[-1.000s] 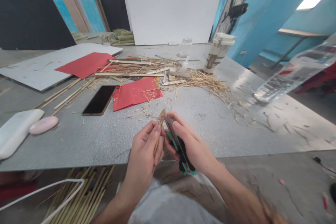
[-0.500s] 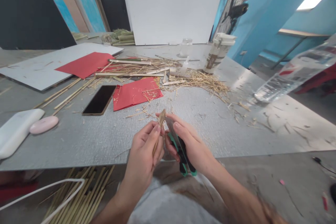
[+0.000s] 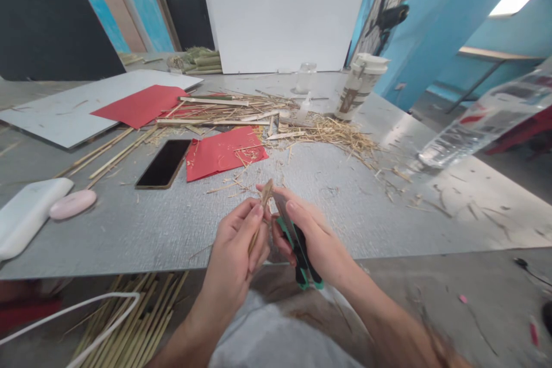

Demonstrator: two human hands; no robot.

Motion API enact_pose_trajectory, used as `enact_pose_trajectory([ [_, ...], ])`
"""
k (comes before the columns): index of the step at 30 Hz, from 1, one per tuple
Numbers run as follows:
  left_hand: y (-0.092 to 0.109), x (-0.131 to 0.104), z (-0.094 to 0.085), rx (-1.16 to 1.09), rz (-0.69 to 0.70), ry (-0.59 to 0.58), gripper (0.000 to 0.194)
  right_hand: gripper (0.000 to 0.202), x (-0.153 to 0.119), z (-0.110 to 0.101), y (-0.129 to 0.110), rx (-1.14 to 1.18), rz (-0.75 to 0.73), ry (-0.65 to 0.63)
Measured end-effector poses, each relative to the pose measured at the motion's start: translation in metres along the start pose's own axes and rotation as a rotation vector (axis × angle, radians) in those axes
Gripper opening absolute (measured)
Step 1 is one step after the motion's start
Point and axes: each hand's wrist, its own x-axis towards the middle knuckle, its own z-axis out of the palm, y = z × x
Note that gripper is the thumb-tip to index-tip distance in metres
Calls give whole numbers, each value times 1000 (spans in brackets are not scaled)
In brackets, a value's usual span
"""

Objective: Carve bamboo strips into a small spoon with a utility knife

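At the near edge of the table (image 3: 379, 224), both hands meet over a narrow tan strip (image 3: 267, 191). Left hand (image 3: 235, 244): thumb and fingers pinch the strip, its flattened tip projecting just beyond the fingertips and its lower part passing into the grip. Right hand (image 3: 313, 236): fingers closed around a green-and-black cutter knife (image 3: 298, 247), thumb lying along its grey upper part, index finger reaching behind the tip of the strip. The knife stands tilted just right of the strip; whether its blade touches the strip cannot be told.

Beyond the fingers lies a red sheet (image 3: 215, 156) scattered with shavings; beside it, to the left, a dark phone (image 3: 163, 164). Farther beyond, a heap of straw (image 3: 345, 135) spreads toward the right, with a small squeeze bottle (image 3: 304, 110) at its far side and a white-lidded cup (image 3: 361, 87) behind. Well to the right of the fingers is a clear water bottle (image 3: 487, 115); well to the left, a pink oval object (image 3: 73, 204) beside a white rounded block (image 3: 30, 218). Below and left of the fingers, long stalks (image 3: 129, 322) lie past the table edge.
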Motion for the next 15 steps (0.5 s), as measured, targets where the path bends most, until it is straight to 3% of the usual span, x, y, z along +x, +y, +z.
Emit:
enact_pose_trajectory([
  [15,0,0,-1,0,0,-11,28,58,-2,-1,1,-6,8,-7],
])
